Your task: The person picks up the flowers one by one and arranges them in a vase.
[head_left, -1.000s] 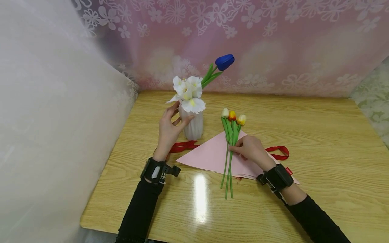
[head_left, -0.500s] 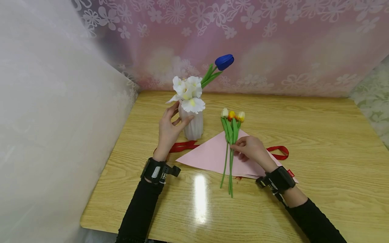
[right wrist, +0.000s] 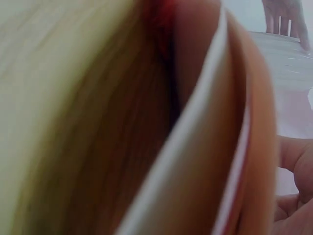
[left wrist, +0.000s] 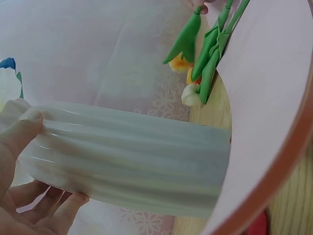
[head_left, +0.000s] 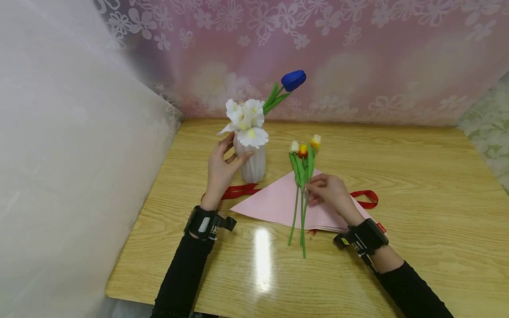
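My left hand point(head_left: 222, 170) grips a white ribbed vase point(head_left: 253, 165) upright on the table, thumb and fingers on opposite sides, as the left wrist view also shows. A white iris point(head_left: 247, 121) and a blue tulip point(head_left: 293, 81) stand in that vase. To its right, a white tulip point(head_left: 294, 146) and an orange-red tulip point(head_left: 303, 150) lie over a folded pink wrapping sheet point(head_left: 266, 205). Between thumb and fingers, my right hand point(head_left: 331, 192) pinches the stem of a yellow-and-white tulip point(head_left: 316, 141). In the right wrist view, the blurred sheet edge point(right wrist: 259, 107) hides the flowers.
Red ribbon point(head_left: 240, 191) lies behind the sheet's left corner, and a red ribbon loop point(head_left: 370, 199) shows at its right. The wooden table point(head_left: 433, 207) meets a pink floral curtain point(head_left: 350, 84) at the back and a white sheet point(head_left: 75, 145) at the left.
The yellow-and-white tulip has shifted up and apart from the other two under my right hand, whose fingers have moved slightly to the right. My left hand and the vase have stayed put.
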Tool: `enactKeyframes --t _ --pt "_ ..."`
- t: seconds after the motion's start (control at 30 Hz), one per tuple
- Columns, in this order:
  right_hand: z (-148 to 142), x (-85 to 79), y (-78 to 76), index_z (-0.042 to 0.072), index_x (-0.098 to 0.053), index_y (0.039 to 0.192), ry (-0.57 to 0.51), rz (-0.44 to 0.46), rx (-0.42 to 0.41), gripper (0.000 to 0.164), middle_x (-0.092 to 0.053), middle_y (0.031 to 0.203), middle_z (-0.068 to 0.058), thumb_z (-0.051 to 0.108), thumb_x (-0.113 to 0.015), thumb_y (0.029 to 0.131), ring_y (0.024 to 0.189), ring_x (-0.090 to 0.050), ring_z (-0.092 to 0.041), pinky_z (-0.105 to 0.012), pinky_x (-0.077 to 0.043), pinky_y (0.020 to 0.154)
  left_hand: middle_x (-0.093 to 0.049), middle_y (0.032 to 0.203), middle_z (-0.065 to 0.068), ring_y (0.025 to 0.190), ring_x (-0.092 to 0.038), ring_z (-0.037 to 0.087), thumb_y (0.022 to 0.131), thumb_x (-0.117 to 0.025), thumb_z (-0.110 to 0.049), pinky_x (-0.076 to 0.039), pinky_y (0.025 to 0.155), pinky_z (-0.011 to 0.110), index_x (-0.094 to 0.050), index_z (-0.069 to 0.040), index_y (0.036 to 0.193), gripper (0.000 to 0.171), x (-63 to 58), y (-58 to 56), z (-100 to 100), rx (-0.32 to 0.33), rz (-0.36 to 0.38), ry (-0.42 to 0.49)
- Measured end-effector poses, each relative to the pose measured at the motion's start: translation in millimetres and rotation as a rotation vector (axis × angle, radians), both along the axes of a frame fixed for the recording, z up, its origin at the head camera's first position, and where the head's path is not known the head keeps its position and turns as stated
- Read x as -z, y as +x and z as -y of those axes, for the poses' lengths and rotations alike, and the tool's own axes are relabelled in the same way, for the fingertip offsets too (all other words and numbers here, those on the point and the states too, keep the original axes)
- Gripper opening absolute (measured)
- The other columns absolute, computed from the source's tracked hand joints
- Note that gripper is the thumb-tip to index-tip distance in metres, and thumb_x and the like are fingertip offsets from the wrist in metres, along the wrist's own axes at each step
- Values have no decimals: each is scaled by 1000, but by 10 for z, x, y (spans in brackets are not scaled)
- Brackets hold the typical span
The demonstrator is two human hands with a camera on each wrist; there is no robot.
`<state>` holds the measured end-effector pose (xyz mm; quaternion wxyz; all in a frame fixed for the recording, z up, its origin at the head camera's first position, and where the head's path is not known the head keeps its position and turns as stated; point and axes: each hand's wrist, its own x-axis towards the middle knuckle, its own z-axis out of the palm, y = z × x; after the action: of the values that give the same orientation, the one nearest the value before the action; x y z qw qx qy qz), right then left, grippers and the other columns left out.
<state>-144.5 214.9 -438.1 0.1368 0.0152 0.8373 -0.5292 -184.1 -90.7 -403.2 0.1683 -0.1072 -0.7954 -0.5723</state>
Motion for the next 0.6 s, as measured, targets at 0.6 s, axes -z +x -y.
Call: enactKeyframes --t 0.6 --pt "5 -203 85 -14 -49 127 -149 -88 -26 39 -66 104 -22 9 -65 99 77 -71 -11 -36 -63 73 -54 139 18 130 -56 31 87 -82 -23 -56 95 49 -51 -6 148 70 -15 6 -13 6 -1 3"
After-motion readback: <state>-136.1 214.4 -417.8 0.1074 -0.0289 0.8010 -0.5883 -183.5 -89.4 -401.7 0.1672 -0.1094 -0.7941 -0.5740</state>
